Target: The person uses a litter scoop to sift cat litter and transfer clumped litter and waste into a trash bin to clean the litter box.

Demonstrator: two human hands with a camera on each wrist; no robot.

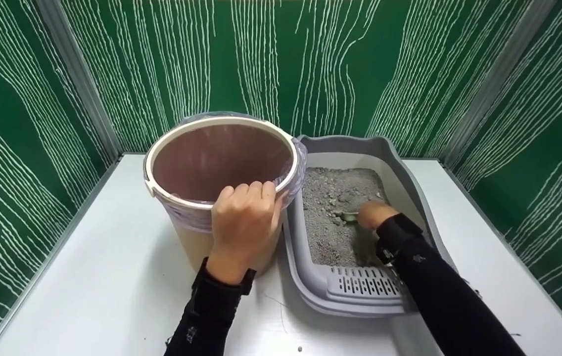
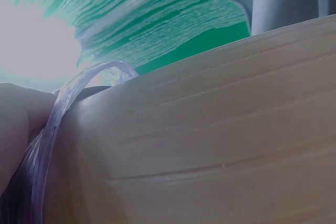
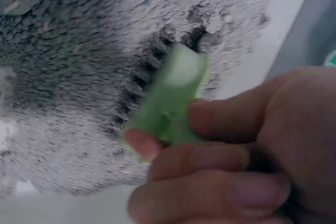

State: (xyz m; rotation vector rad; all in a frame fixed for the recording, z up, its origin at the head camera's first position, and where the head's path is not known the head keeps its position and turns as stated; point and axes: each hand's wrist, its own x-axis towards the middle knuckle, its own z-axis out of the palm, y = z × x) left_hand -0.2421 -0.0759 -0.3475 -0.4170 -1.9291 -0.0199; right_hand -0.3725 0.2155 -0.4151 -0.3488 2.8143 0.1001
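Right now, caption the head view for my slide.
Left hand gripping lined trash bin rim, right hand holding green scoop inside litter box.

White flat tabletop (image 1: 108,282) below left hand (image 1: 244,222); green wall panels with wavy white lines (image 1: 291,64) beyond it; grey metal corner post (image 1: 79,74) farther left (another, right).

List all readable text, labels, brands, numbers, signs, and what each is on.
Readable text: none in any view.
Left sleeve: small pale mark, too small and blurred to read or tell if it's lettering.
Right sleeve: another pale mark, same problem.
Beige bin, grey tray, green tool: no lettering on the parts that show.
Green walls: wavy white lines, not writing.
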